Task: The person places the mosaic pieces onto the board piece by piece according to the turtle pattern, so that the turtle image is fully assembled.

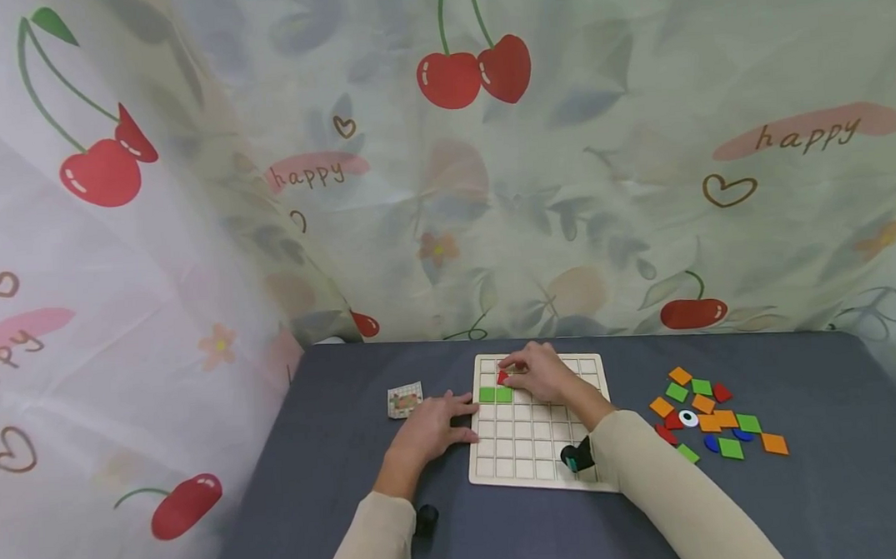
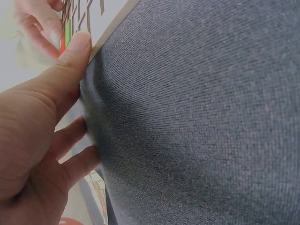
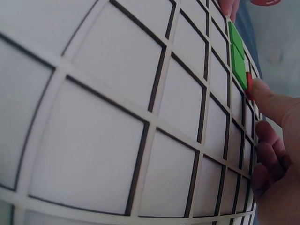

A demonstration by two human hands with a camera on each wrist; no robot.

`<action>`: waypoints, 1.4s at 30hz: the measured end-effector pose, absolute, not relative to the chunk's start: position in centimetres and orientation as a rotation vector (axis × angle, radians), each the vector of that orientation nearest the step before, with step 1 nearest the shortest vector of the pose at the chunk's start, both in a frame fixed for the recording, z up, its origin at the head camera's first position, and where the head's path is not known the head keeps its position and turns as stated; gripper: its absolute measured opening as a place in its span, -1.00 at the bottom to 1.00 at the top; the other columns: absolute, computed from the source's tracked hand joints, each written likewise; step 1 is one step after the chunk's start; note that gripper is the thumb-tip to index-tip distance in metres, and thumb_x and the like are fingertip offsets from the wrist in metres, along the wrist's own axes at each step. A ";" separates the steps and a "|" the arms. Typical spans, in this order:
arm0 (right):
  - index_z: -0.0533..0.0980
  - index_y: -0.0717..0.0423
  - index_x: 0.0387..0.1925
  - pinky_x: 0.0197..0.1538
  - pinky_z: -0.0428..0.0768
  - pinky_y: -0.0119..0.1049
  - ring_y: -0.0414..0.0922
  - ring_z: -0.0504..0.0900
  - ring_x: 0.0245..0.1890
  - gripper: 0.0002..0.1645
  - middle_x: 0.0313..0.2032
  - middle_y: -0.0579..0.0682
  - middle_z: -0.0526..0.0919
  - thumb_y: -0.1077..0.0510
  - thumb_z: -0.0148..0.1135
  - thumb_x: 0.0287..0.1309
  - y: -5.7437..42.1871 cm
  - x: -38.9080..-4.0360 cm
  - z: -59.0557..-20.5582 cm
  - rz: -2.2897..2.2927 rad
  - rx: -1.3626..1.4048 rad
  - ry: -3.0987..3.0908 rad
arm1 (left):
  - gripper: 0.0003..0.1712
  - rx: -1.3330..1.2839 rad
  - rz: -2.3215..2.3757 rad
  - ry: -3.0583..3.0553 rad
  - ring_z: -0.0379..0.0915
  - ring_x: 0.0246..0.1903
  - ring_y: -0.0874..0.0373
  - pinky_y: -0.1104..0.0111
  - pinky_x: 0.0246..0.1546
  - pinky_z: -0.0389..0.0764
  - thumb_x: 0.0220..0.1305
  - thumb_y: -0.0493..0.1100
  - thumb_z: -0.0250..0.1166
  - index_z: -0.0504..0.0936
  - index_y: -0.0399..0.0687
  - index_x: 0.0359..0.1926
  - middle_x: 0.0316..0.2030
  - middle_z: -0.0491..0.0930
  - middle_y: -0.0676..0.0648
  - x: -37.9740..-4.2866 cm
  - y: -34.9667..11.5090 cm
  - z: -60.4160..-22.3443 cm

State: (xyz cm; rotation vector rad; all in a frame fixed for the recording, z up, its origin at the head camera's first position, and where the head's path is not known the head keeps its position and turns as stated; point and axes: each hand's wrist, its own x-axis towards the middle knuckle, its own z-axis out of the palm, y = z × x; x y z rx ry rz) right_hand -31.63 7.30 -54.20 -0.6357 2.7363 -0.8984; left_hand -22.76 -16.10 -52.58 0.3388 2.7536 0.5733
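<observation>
A pale wooden board (image 1: 517,453) with a grid of square recesses lies on the table. My right hand (image 1: 540,374) is over its far left part, thumb and fingers pinching a small red piece (image 1: 502,377). Nearer than that piece, two green square tiles (image 1: 495,394) sit side by side in the grid. In the right wrist view the red piece (image 3: 249,86) shows against the thumb, its shape partly covered. My left hand (image 1: 429,426) is at the board's left edge with fingers spread. Its thumb (image 2: 75,51) touches the board's rim in the left wrist view.
Right of the board lies a loose scatter of orange squares (image 1: 775,444), green tiles (image 1: 731,449), red pieces (image 1: 722,393), blue pieces (image 1: 711,443) and a white ring-shaped piece (image 1: 688,419). A small printed card (image 1: 405,401) lies left of the board. A patterned curtain (image 1: 551,225) hangs behind the dark table (image 1: 307,486).
</observation>
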 end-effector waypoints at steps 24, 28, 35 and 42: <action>0.62 -0.15 0.22 0.20 0.53 0.15 0.10 0.49 0.18 -0.57 0.16 0.05 0.56 -0.12 0.24 0.41 8.1 -29.6 -52.3 -0.527 -0.691 2.904 | -0.31 0.396 0.553 2.771 0.22 0.53 -0.09 -0.03 0.45 0.40 0.19 0.15 0.46 0.57 0.24 0.35 0.44 0.42 0.12 -22.7 -15.9 -52.7; 0.54 -0.13 0.32 0.32 0.46 0.25 0.19 0.43 0.33 -0.49 0.33 0.11 0.48 -0.13 0.21 0.43 8.6 -28.9 -51.8 -0.436 -0.737 2.948 | -0.31 0.406 0.541 2.775 0.22 0.52 -0.12 -0.03 0.45 0.41 0.19 0.14 0.46 0.58 0.21 0.35 0.44 0.43 0.09 -22.5 -16.0 -52.7; 0.35 -0.12 0.48 0.50 0.18 0.40 0.32 0.20 0.52 -0.24 0.52 0.21 0.24 -0.30 0.17 0.39 9.8 -27.4 -51.4 -0.284 -0.794 3.025 | -0.32 0.369 0.561 2.758 0.21 0.53 -0.14 -0.05 0.45 0.39 0.19 0.10 0.47 0.58 0.19 0.34 0.44 0.43 0.07 -22.3 -16.0 -52.6; 0.27 -0.10 0.53 0.48 0.11 0.49 0.35 0.10 0.56 -0.11 0.57 0.24 0.15 -0.40 0.14 0.33 11.6 -26.5 -51.6 -0.205 -0.768 3.110 | -0.33 0.332 0.578 2.765 0.19 0.54 -0.14 -0.06 0.45 0.39 0.16 0.06 0.50 0.61 0.18 0.32 0.44 0.43 0.08 -22.5 -15.7 -52.3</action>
